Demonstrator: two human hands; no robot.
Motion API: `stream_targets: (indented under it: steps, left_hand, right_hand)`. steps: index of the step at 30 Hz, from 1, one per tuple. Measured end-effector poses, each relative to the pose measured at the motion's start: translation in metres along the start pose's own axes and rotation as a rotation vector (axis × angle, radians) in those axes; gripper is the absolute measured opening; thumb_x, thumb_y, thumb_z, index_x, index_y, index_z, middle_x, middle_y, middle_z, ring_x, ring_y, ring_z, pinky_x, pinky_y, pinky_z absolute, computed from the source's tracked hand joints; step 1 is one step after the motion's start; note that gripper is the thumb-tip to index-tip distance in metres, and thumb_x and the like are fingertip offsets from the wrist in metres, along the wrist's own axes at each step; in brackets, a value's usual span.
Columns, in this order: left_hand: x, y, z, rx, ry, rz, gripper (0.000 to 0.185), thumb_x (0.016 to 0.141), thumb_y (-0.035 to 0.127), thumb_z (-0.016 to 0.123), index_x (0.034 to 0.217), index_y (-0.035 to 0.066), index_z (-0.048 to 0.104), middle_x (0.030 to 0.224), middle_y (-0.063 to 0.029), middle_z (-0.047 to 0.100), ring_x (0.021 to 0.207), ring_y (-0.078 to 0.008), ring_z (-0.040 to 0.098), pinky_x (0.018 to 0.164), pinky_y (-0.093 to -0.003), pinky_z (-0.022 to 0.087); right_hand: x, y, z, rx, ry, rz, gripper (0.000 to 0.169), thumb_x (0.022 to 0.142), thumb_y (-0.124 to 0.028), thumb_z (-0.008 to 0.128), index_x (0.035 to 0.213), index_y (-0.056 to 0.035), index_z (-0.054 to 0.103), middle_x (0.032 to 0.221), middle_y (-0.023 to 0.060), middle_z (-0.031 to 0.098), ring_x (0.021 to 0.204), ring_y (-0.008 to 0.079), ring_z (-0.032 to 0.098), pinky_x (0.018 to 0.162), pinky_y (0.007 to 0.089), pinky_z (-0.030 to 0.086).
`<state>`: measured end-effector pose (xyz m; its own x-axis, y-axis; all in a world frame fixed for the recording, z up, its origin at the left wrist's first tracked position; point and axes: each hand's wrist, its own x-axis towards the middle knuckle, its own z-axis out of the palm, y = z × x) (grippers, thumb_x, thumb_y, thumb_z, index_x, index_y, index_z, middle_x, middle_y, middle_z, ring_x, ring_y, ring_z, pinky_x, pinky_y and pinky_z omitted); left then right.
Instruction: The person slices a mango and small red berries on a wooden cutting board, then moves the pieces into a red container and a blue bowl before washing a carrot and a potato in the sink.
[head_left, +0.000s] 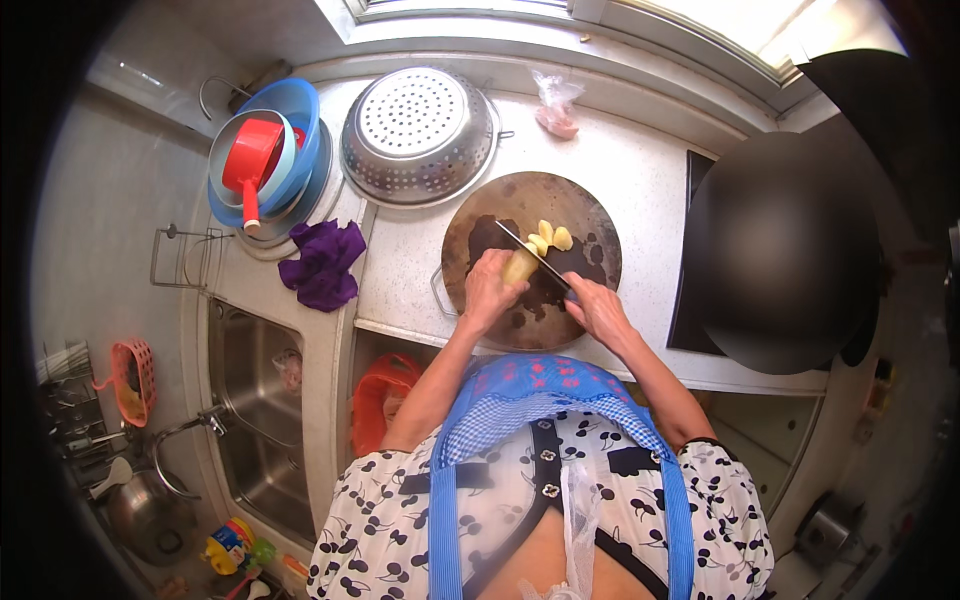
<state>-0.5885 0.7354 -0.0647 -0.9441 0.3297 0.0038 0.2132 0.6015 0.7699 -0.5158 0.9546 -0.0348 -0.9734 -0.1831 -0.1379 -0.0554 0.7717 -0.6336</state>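
Note:
On a round wooden chopping board (517, 337) with wet patches, my left hand (491, 289) holds a peeled, pale yellow vegetable, perhaps a potato (520, 268). My right hand (596, 304) grips the dark handle of a kitchen knife (529, 247). The blade lies across the far end of the vegetable, pointing up and to the left. Several cut yellow pieces (561, 238) lie on the board just beyond the blade. My left fingertips are hidden behind the vegetable and the hand itself.
Behind the board at left stands an upturned steel colander (412, 112). A plastic bag with pinkish contents (556, 112) is near the window. At left are stacked basins (300, 97) with a red dipper (255, 154), a purple cloth (324, 264) and a steel sink (262, 375).

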Motion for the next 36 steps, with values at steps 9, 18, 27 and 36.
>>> stream_targets:
  steps: [9, 18, 27, 36]
  left_hand:
    - [-0.007, -0.008, 0.005, -0.148, 0.129, -0.280, 0.059, 0.065, 0.032, 0.082, 0.109, -0.001, 0.058, 0.103, -0.0144, 0.059, 0.093, -0.0280, 0.060, 0.080, -0.0372, 0.048]
    - [-0.003, 0.000, 0.007, -0.128, 0.155, -0.330, 0.057, 0.064, 0.036, 0.082, 0.099, -0.001, 0.058, 0.098, -0.0150, 0.058, 0.089, -0.0268, 0.059, 0.079, -0.0365, 0.048]
    - [-0.003, -0.001, 0.008, -0.138, 0.169, -0.328, 0.053, 0.065, 0.034, 0.082, 0.098, -0.001, 0.060, 0.097, -0.0137, 0.059, 0.087, -0.0256, 0.061, 0.077, -0.0358, 0.049]
    - [-0.004, -0.015, 0.008, -0.204, 0.129, -0.275, 0.051, 0.068, 0.026, 0.082, 0.104, -0.002, 0.061, 0.097, -0.0113, 0.062, 0.079, -0.0201, 0.063, 0.073, -0.0319, 0.052]
  right_hand:
    - [0.002, -0.017, -0.005, 0.320, 0.010, 0.133, 0.039, 0.084, -0.012, 0.063, 0.119, -0.0048, 0.048, 0.088, 0.0241, 0.062, 0.082, 0.0431, 0.060, 0.068, 0.0454, 0.046]
    - [-0.030, -0.030, -0.004, 0.217, 0.099, 0.030, 0.043, 0.083, -0.009, 0.065, 0.122, -0.0033, 0.050, 0.096, 0.0208, 0.062, 0.083, 0.0394, 0.061, 0.071, 0.0428, 0.049]
    - [-0.034, -0.036, 0.002, 0.227, 0.107, 0.051, 0.042, 0.082, -0.009, 0.065, 0.122, -0.0039, 0.049, 0.095, 0.0208, 0.061, 0.084, 0.0396, 0.061, 0.071, 0.0427, 0.050]
    - [-0.004, -0.026, 0.036, 0.106, 0.053, 0.043, 0.039, 0.081, -0.011, 0.065, 0.113, -0.0076, 0.044, 0.083, 0.0203, 0.060, 0.075, 0.0410, 0.061, 0.063, 0.0486, 0.048]
